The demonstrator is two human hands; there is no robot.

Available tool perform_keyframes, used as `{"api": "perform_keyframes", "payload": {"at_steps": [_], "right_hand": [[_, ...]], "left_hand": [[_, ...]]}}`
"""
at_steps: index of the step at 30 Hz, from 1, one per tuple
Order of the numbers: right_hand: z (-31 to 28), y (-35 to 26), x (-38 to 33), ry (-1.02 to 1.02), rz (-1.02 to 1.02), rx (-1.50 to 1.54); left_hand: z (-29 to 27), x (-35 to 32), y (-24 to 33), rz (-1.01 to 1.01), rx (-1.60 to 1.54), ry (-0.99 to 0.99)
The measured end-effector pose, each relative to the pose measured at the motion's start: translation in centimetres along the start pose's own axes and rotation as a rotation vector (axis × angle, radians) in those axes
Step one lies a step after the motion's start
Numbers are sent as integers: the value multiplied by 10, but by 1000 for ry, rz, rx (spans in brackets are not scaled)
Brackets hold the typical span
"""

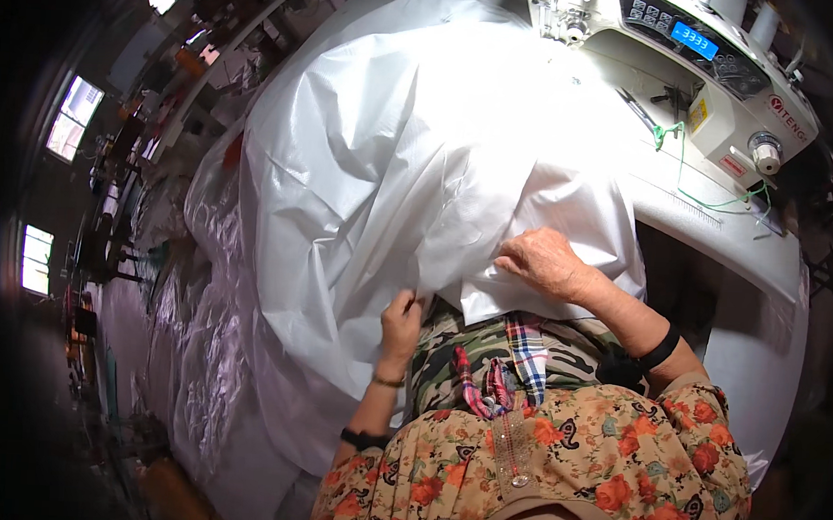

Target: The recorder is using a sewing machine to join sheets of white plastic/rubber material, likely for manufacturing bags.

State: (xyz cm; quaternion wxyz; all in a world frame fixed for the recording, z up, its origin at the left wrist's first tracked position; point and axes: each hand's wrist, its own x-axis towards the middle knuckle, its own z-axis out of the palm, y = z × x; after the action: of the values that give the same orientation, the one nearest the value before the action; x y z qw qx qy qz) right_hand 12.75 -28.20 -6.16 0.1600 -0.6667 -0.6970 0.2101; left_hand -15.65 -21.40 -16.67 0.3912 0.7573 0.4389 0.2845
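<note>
A large sheet of shiny white fabric (336, 191) is spread over the sewing table and hangs down onto my lap in folds. My left hand (401, 326) is closed on the sheet's near edge, just left of my lap. To the right, my right hand (545, 262) lies over the folded part of the same fabric, its fingers curled and pinching the cloth. A sewing machine (722, 78) with a lit blue display stands beyond my right hand. Its lamp glares on the fabric under the needle area, where detail is washed out.
Green thread (681, 169) trails over the white machine bed (761, 243) at the right. A dark gap lies between bed and lap. Crumpled translucent sheeting (213, 344) piles up on the left. Windows (74, 118) and cluttered benches stand farther left.
</note>
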Motion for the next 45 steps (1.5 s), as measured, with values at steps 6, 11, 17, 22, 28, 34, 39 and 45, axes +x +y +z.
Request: {"api": "perform_keyframes", "payload": {"at_steps": [6,11,17,22,28,34,39,45], "right_hand": [[-7,-19,2,124,3,418],[-7,-23,25,348,130,1174],[-21,-26,37,564,419,1489],[-20,-34,47,636,392,1613],[-19,-24,33,310,27,1779],[10,-49,-34,-204,-74,1862],[6,-50,-80,33,-17,1331],[17,-56,-111,217,137,1505]], "left_hand": [[-111,-48,125,-280,-1083,80],[-154,-26,167,-143,-848,200],[-164,-3,211,-58,-503,463],[-176,15,204,-35,-657,332],[-177,21,168,-143,-975,207],[-161,0,122,-54,-606,174],[-119,-27,139,164,-21,35],[-80,-42,130,415,380,269]]}}
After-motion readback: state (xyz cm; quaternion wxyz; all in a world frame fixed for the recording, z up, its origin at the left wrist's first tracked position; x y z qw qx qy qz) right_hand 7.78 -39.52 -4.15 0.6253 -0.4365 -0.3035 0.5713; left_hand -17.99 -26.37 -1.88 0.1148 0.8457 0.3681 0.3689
